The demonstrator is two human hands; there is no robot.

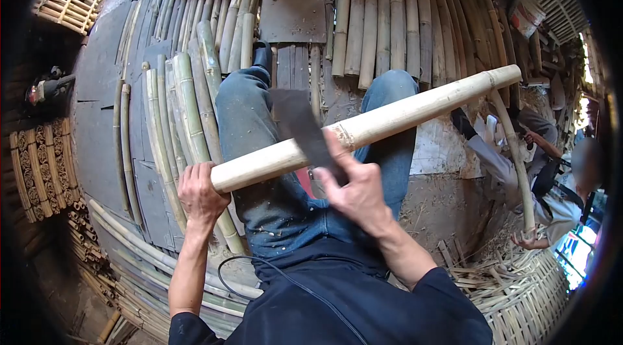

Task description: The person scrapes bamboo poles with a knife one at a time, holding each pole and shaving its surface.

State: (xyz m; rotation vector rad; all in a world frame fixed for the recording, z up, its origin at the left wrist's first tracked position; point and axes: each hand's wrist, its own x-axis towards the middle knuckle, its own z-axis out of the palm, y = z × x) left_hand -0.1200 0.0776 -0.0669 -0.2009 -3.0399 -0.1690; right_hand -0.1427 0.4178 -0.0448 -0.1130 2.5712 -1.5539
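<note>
Workshop floor point(97, 137) is grey boards, bamboo over much of it. Left hand point(202, 190) closed around the near end of a pale bamboo pole point(402, 111). Right hand point(358, 194) gripping a dark blade point(300, 121) by its lower end; blade blurred, slanting across the pole's mid-section, can't tell if the edge touches. Pole spans over both jeans legs point(246, 108), far end past the right knee. Left of legs: greenish poles point(188, 102). Past the knees: bamboo row point(378, 14), flat panel point(293, 8). Right side: another person point(559, 218) with a curved bamboo piece point(514, 150). Lower right: woven basket point(535, 303).
</note>
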